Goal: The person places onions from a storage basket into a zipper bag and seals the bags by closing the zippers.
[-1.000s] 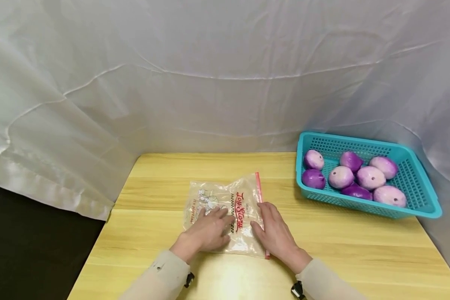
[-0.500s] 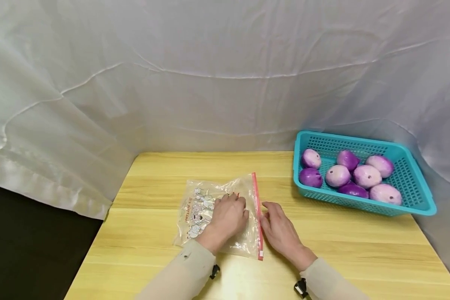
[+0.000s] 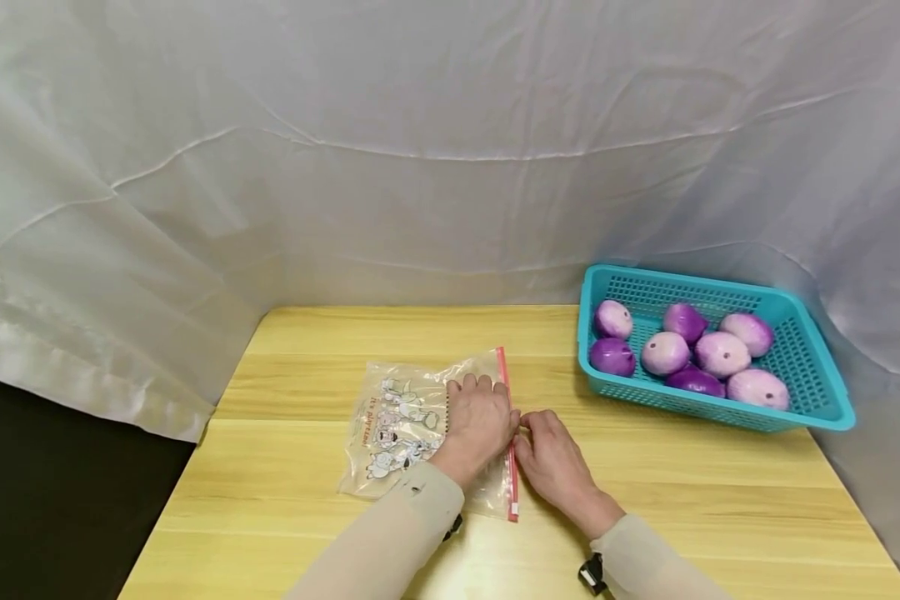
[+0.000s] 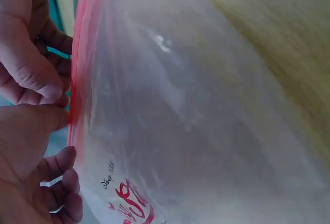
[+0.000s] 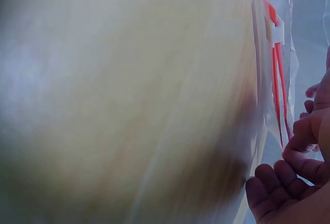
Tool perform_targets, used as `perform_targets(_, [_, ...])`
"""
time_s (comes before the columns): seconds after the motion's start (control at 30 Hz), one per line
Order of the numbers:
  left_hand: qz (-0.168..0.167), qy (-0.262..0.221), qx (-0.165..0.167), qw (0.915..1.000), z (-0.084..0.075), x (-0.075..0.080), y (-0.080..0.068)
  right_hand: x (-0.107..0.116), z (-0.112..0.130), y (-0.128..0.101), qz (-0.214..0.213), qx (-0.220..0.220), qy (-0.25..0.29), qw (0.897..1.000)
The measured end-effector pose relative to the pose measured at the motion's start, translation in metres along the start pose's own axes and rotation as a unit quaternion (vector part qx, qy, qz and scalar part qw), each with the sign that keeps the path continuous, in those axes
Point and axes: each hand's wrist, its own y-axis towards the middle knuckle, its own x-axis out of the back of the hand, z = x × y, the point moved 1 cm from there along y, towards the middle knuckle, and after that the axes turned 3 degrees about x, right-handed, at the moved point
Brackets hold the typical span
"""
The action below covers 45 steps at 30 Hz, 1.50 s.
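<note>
A clear zip bag (image 3: 401,417) with cartoon print and a red zip strip (image 3: 504,392) lies flat on the wooden table (image 3: 285,508). My left hand (image 3: 487,412) lies over the bag's right part, thumb at the strip. My right hand (image 3: 540,433) meets it from the right, fingers curled at the same edge. In the left wrist view my left hand (image 4: 49,131) and the right hand's fingers (image 4: 36,74) pinch the red strip (image 4: 77,54) from both sides. The right wrist view shows the strip (image 5: 278,80), its white slider (image 5: 276,31) and my curled right hand (image 5: 286,180).
A teal plastic basket (image 3: 708,408) stands at the table's right rear and holds several purple-and-white round items (image 3: 720,354). White cloth (image 3: 420,167) hangs behind and on both sides. The table's left edge drops to dark floor (image 3: 60,500).
My left hand slid right across the bag to the zip strip. My right hand moved up along the strip to meet it. The bag shifted a little to the left.
</note>
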Motion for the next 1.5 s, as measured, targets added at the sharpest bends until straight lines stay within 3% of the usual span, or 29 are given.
perform_targets(0.2, [0.034,0.011,0.010,0.9993,0.001,0.000,0.003,-0.001,0.001,-0.001,0.007,-0.006,-0.003,1.000])
perform_targets(0.4, [0.012,0.003,0.023,0.9997,0.005,0.012,0.000,-0.005,0.005,0.004,-0.019,0.009,-0.014,1.000])
perform_targets(0.6, [-0.030,0.002,0.022,0.9993,0.009,0.039,-0.008,-0.003,0.012,0.012,-0.056,-0.017,-0.042,0.997])
perform_targets(0.77, [-0.051,-0.015,0.027,0.9982,0.018,0.066,-0.017,0.005,0.017,0.020,-0.074,-0.048,-0.030,0.996])
perform_targets(1.03, [-0.077,-0.011,0.023,0.9967,0.033,0.098,-0.026,0.018,0.026,0.031,-0.098,-0.016,-0.021,0.995])
perform_targets(1.2, [-0.059,-0.038,0.031,0.9971,0.048,0.129,-0.037,0.036,0.027,0.044,-0.064,-0.016,-0.071,0.995])
perform_targets(1.33, [-0.096,-0.062,0.049,0.9922,0.063,0.156,-0.046,0.053,0.023,0.051,-0.018,-0.018,-0.117,0.993])
perform_targets(1.43, [-0.123,-0.053,0.047,0.9899,0.071,0.163,-0.051,0.065,0.029,0.051,-0.002,0.006,-0.111,0.994])
perform_targets(1.5, [-0.123,-0.039,0.040,0.9909,0.074,0.162,-0.052,0.071,0.037,0.050,0.000,0.033,-0.094,0.995])
